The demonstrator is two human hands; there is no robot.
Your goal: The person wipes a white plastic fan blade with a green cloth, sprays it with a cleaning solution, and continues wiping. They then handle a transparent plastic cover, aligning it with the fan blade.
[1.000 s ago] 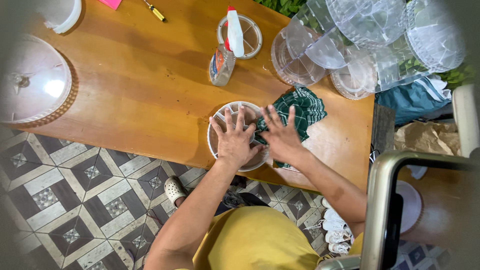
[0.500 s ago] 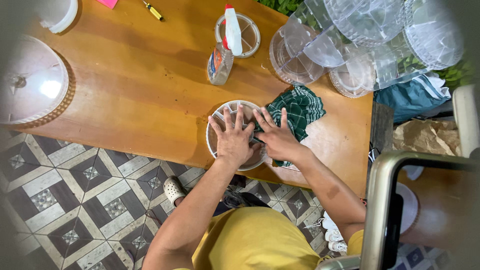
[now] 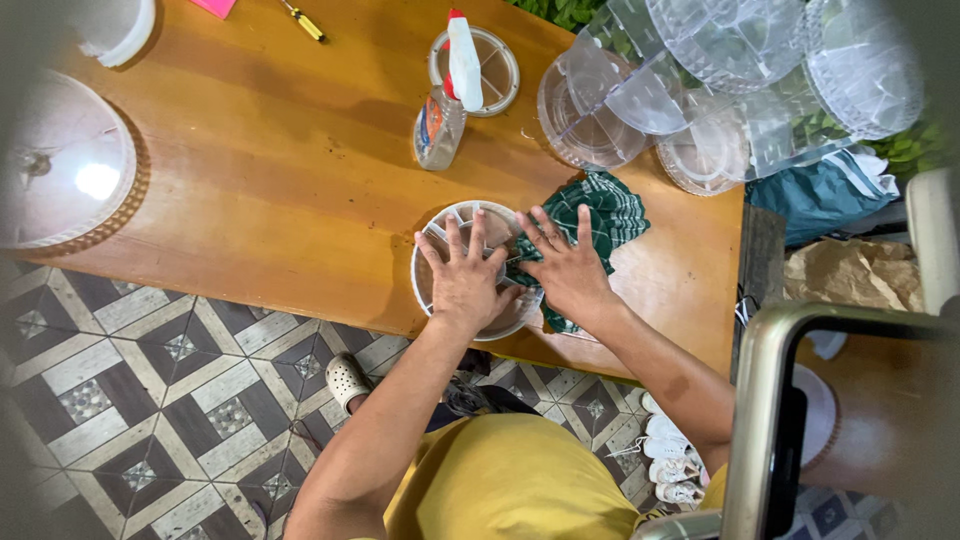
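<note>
Seen from above, a person in a yellow shirt leans over a wooden table (image 3: 300, 170). The left hand (image 3: 466, 283) lies flat, fingers spread, on a round white divided tray (image 3: 440, 236) near the table's edge. The right hand (image 3: 568, 268) presses a green checked cloth (image 3: 612, 212) just beside the tray. Farther back lie a spray bottle (image 3: 447, 100) and clear plastic lids (image 3: 700, 90).

Glossy wood table (image 3: 300, 150) — checked cloth (image 3: 610, 215) — clear plastic lids (image 3: 700, 90).
</note>
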